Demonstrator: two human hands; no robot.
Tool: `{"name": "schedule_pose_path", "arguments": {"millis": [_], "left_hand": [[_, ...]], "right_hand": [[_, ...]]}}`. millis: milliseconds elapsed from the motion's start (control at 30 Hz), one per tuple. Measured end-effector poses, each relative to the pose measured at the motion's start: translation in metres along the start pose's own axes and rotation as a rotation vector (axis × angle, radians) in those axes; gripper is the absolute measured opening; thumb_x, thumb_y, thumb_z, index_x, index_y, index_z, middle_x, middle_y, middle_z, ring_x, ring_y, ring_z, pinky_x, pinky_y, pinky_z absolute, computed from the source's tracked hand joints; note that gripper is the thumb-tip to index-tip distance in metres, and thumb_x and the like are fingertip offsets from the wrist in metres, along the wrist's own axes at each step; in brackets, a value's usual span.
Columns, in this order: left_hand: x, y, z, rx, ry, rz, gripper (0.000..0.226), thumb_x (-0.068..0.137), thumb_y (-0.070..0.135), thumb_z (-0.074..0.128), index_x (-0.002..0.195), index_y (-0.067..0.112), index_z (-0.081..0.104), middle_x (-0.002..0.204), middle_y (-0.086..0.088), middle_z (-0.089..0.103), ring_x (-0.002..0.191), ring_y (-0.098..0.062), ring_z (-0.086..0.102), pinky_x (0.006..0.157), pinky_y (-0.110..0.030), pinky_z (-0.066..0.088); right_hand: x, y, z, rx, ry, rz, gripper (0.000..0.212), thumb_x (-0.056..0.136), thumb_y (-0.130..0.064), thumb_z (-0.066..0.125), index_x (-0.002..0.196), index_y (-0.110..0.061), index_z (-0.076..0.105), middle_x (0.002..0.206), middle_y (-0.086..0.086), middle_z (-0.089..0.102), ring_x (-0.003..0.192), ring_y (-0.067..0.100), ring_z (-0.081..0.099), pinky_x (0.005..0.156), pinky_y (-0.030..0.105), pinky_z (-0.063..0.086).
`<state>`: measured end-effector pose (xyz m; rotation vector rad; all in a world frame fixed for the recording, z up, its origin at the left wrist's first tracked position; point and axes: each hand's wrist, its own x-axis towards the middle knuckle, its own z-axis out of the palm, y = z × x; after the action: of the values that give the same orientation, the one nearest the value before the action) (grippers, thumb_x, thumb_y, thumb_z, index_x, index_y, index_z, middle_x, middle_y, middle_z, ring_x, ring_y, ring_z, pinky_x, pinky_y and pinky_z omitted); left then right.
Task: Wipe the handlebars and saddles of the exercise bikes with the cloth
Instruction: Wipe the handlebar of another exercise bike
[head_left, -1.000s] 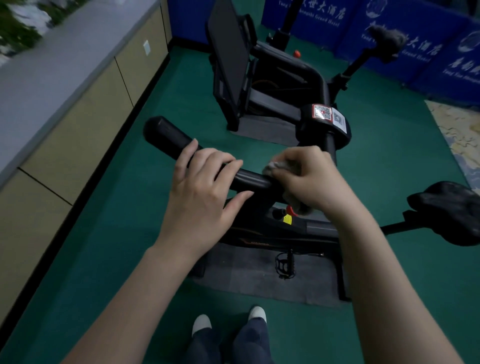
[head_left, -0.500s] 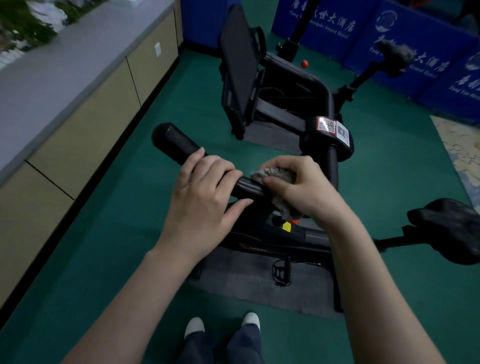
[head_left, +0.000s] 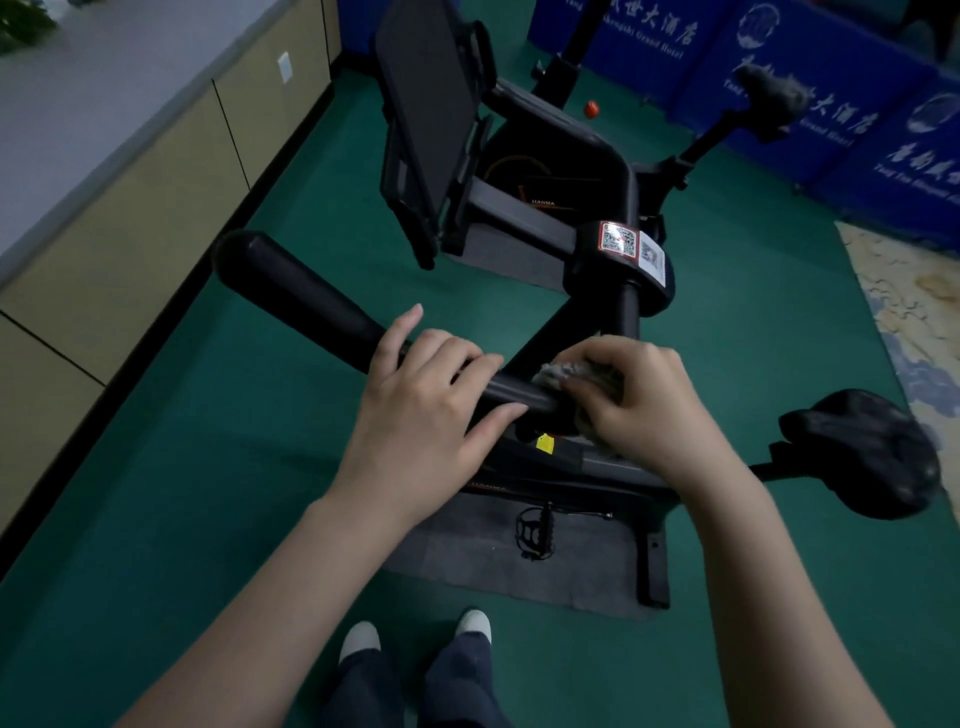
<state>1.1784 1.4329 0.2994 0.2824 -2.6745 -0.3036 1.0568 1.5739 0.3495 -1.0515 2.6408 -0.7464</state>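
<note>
On the handlebar (head_left: 306, 306), left hand (head_left: 421, 431) grips; right hand (head_left: 639, 410) clutches a mostly hidden cloth (head_left: 558, 373).

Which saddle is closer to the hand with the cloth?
The lower-right saddle, beside the right hand gripping the cloth; the far saddle stands back by the blue banners.

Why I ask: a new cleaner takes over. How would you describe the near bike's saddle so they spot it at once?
Find the nearest exercise bike, its handlebar under the left hand. Off to its right, at the view's edge, the saddle is a broad black seat on a post. The other saddle stands farther away, against the blue banners.
</note>
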Motion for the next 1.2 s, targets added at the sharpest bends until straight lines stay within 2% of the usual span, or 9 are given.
{"name": "schedule_pose_path", "arguments": {"millis": [233,367,533,600,733,867,967,1033,1200], "left_hand": [[0.002,0.001,0.004,-0.063,0.063,-0.028,0.038,0.088,0.049,0.053,0.103,0.018,0.07,0.094,0.004,0.065,0.096,-0.019,0.061,0.105,-0.035,0.024],[0.002,0.0,0.005,-0.071,0.07,-0.033,0.037,0.087,0.048,0.056,0.102,0.018,0.07,0.094,0.005,0.065,0.094,-0.018,0.061,0.099,-0.033,0.026],[0.002,0.002,0.004,-0.064,0.065,-0.041,0.037,0.087,0.049,0.056,0.103,0.019,0.07,0.095,0.006,0.065,0.095,-0.019,0.06,0.096,-0.033,0.026],[0.002,0.002,0.003,-0.056,0.06,-0.039,0.038,0.087,0.049,0.055,0.103,0.018,0.07,0.096,0.006,0.065,0.095,-0.019,0.06,0.096,-0.033,0.026],[0.001,0.003,0.003,-0.047,0.044,-0.044,0.038,0.087,0.048,0.056,0.105,0.018,0.07,0.097,0.006,0.065,0.096,-0.019,0.06,0.097,-0.034,0.026],[0.001,0.003,0.005,-0.03,0.052,-0.038,0.037,0.088,0.048,0.056,0.104,0.018,0.07,0.097,0.006,0.065,0.097,-0.019,0.06,0.097,-0.034,0.026],[0.001,0.002,0.007,-0.011,0.066,-0.033,0.038,0.089,0.05,0.054,0.104,0.018,0.069,0.098,0.006,0.065,0.097,-0.019,0.06,0.096,-0.035,0.026],[0.001,0.002,0.008,0.0,0.072,-0.027,0.037,0.089,0.05,0.054,0.104,0.019,0.069,0.098,0.006,0.065,0.097,-0.019,0.059,0.096,-0.036,0.026],[0.001,0.001,0.011,0.026,0.078,-0.022,0.037,0.091,0.05,0.053,0.105,0.02,0.069,0.099,0.005,0.066,0.098,-0.02,0.058,0.096,-0.035,0.024]], "right_hand": [[-0.004,0.01,-0.01,-0.093,-0.076,-0.117,0.02,0.083,-0.002,0.065,0.095,-0.016,0.074,0.076,-0.028,0.051,0.081,0.004,0.049,0.071,0.0,0.033],[0.004,0.024,-0.018,-0.167,-0.053,-0.116,0.022,0.083,0.004,0.061,0.096,-0.01,0.073,0.089,-0.003,0.067,0.096,0.022,0.057,0.077,0.014,0.032],[-0.005,0.026,-0.01,-0.085,-0.015,-0.162,0.025,0.079,0.007,0.064,0.092,-0.012,0.074,0.081,-0.018,0.059,0.09,0.011,0.05,0.078,-0.001,0.031],[-0.001,0.03,-0.01,-0.08,0.025,-0.169,0.024,0.079,0.007,0.064,0.091,-0.011,0.073,0.08,-0.019,0.056,0.09,0.013,0.05,0.077,0.005,0.033],[-0.007,0.037,-0.001,-0.031,0.195,-0.173,0.024,0.079,0.007,0.064,0.09,-0.012,0.073,0.083,-0.022,0.056,0.093,0.019,0.054,0.08,0.033,0.045],[-0.028,0.042,0.028,0.219,0.438,-0.118,0.025,0.084,0.003,0.063,0.096,-0.017,0.07,0.09,-0.026,0.057,0.096,0.014,0.057,0.084,0.015,0.043],[-0.029,0.037,0.058,0.652,0.779,0.169,0.02,0.09,0.004,0.057,0.102,-0.009,0.066,0.1,0.0,0.065,0.102,0.026,0.062,0.091,0.027,0.048],[-0.023,0.027,0.071,0.862,0.945,0.332,0.018,0.092,0.004,0.054,0.106,-0.003,0.064,0.105,0.011,0.066,0.103,0.019,0.063,0.092,0.024,0.048],[-0.032,0.005,0.091,1.031,1.052,0.428,0.023,0.092,-0.008,0.054,0.113,-0.009,0.063,0.114,0.004,0.067,0.11,0.013,0.062,0.096,0.023,0.048]]}}
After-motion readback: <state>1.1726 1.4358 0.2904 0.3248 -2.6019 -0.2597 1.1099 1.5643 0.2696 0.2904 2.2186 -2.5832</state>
